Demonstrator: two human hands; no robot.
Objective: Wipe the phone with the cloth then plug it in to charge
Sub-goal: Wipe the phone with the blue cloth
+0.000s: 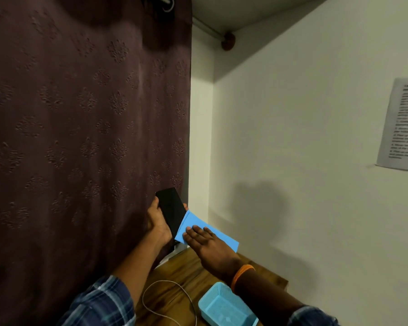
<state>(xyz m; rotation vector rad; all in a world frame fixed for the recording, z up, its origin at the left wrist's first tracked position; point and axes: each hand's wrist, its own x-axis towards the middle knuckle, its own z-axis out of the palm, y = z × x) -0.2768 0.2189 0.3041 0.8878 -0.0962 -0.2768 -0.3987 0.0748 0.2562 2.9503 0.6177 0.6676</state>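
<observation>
A black phone (171, 209) is held up in the air, screen towards me, in front of the dark curtain. My left hand (157, 223) grips it from the left side and underneath. A folded blue cloth (193, 222) lies over the phone's lower right part. My right hand (206, 243) presses flat on the cloth with fingers extended. A white charging cable (167, 282) loops across the wooden table (174, 269) below the hands; its ends are out of sight.
A dark maroon patterned curtain (80, 137) fills the left. A pale wall (304, 137) with a printed paper sheet (400, 125) stands on the right. A light blue plastic basket (224, 307) sits on the table near my right forearm.
</observation>
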